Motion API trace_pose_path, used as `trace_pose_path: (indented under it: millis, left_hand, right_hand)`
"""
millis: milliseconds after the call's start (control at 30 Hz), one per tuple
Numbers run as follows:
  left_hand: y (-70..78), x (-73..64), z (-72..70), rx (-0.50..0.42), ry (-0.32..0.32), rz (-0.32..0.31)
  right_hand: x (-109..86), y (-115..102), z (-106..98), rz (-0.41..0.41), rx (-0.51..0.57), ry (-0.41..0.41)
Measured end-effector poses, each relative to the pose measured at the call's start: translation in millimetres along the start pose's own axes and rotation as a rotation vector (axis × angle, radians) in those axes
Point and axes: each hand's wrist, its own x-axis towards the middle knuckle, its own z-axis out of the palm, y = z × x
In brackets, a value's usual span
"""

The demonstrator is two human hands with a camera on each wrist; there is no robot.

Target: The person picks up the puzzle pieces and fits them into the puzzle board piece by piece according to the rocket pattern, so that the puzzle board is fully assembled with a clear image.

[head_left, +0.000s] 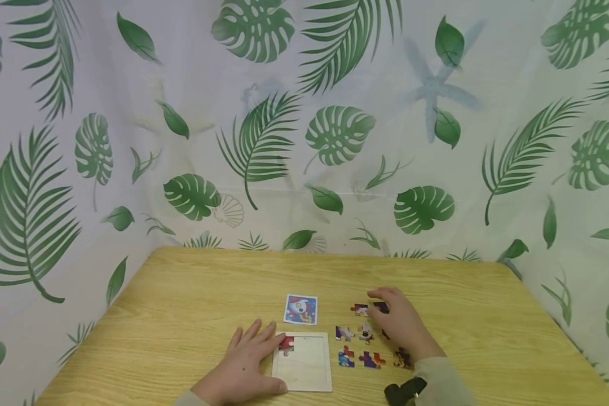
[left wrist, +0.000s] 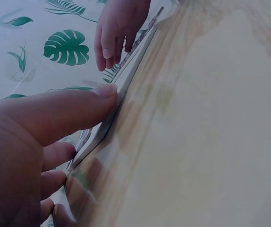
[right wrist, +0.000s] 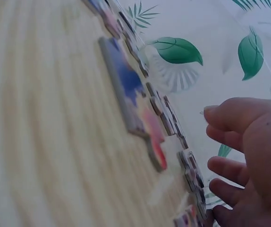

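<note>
A square wooden puzzle tray (head_left: 304,389) lies on the table, with a red puzzle piece (head_left: 286,342) in its upper left corner. My left hand (head_left: 251,363) rests at the tray's left edge with fingers spread, and the index fingertip reaches the corner by that piece. In the left wrist view the thumb (left wrist: 79,111) lies along the tray's side. To the right, my right hand (head_left: 398,321) hovers over the loose pieces with loosely bent fingers and nothing between them. Near its fingertips is a dark puzzle piece (head_left: 382,307); the hand partly hides others.
Several loose pieces lie in rough rows right of the tray, among them a purple and orange piece (head_left: 371,359). A small picture card (head_left: 300,309) lies behind the tray. The wooden table (head_left: 208,293) meets a leaf-patterned curtain (head_left: 284,169) at the back and sides.
</note>
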Motion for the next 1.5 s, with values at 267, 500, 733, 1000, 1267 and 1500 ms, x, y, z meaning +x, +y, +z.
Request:
trace_pose_path:
  millis: [267,500,733,1000,1267,1500]
  left_hand:
    - [-0.9,2.5,0.1,0.003,-0.009,0.008]
    - [-2.1,2.5,0.2,0.006,-0.001,0.016]
    - [-5.0,4.0,2.7,0.005,-0.001,0.007]
    - [-5.1,3.5,3.0,-0.002,-0.001,0.009]
    - [-0.4,1.8,0.3,-0.010,-0.005,0.018]
    - [0.6,-0.9,-0.1,-0.010,0.001,0.015]
  right_hand:
    - [-1.9,-0.6,-3.0,0.000,-0.027,-0.037]
    - [-0.3,3.8,1.3,-0.014,-0.076,-0.041]
    - [-1.9,-1.2,1.7,-0.019,-0.124,-0.023]
    - [-2.2,-4.5,1.9,-0.009,-0.132,-0.008]
    - [-2.8,-0.2,1.4,-0.020,-0.145,0.030]
    - [-2.6,-1.6,2.3,-0.055,-0.078,0.026]
